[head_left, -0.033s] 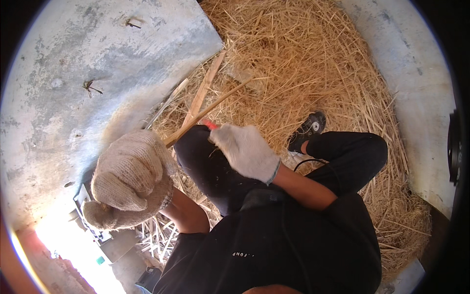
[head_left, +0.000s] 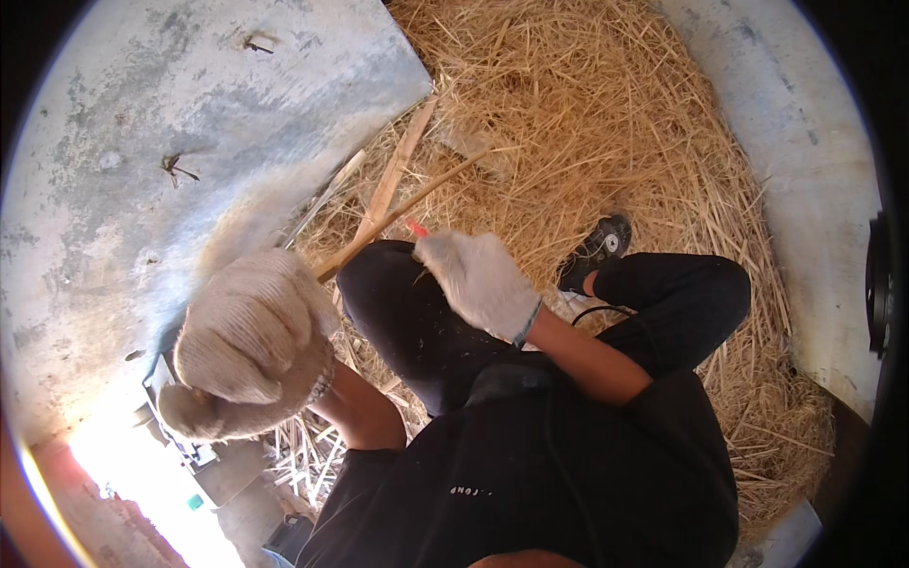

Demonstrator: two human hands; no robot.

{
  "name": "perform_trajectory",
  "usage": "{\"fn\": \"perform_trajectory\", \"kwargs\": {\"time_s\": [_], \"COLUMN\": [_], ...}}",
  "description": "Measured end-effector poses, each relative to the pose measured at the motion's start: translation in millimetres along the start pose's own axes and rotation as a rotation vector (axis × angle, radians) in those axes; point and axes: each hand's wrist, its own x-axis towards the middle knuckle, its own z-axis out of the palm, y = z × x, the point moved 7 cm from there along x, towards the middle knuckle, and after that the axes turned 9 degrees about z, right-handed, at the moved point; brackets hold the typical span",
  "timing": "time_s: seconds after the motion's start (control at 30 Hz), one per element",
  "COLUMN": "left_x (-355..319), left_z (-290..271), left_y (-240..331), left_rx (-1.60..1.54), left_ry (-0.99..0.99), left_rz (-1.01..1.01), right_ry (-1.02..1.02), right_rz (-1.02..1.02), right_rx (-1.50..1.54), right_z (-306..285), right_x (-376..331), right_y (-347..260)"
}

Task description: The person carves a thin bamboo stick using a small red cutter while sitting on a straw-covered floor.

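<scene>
My left hand, in a thick off-white knitted glove, is closed around the near end of a long thin wooden strip. The strip slants away to the upper right, passing just beyond my bent left knee. My right hand, in a similar glove, is closed above that knee. From its far side pokes the red end of a small object, close to the strip. The rest of this object is hidden in the glove, so its kind does not show.
Loose straw-like shavings cover the ground ahead and to the right. A flat wooden slat lies beside a pale concrete block on the left. A pale wall borders the right. My shoe rests on the shavings.
My right hand, with the red-ended object, has shifted slightly away and to the right. My left hand and the wooden strip have barely moved.
</scene>
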Motion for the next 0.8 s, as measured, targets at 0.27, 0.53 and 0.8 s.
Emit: {"fn": "perform_trajectory", "kwargs": {"time_s": [0.27,0.53,0.8], "left_x": [0.8,2.8,1.4], "left_z": [7.9,4.7,16.8], "left_y": [-0.4,-2.7,-4.7], "left_rx": [0.016,0.018,0.023], "left_ry": [-0.017,0.006,-0.008], "left_rz": [0.041,0.030,0.021], "right_ry": [0.098,0.113,0.137], "right_rz": [0.099,-0.161,-0.044], "right_rx": [0.051,0.030,0.274], "right_z": [-18.4,6.5,-13.5], "right_x": [23.1,-0.3,9.9], "right_y": [64.7,18.3,31.2]}}
